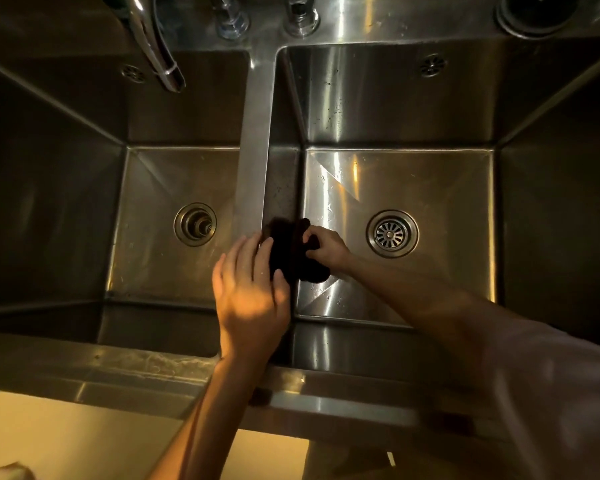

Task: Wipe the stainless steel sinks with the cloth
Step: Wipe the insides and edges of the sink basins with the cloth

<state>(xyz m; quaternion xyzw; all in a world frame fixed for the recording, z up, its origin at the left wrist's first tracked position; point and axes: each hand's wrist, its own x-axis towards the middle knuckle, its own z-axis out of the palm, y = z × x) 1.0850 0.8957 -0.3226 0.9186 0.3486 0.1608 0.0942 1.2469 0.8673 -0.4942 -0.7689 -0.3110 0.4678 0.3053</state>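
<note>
Dark cloth (297,251) hangs on the wall between the two steel sinks (399,181), its long side running up and down. I see the right hand (326,249) pinching it; the left hand (253,289) lies flat, fingers spread, touching it.

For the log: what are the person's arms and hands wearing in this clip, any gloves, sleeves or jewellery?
Both hands are bare: no gloves, and no rings or watch visible on the left hand or right hand. The left forearm is uncovered to the frame edge. The right arm has a loose pale sleeve, blurred, ending above the elbow region.
</note>
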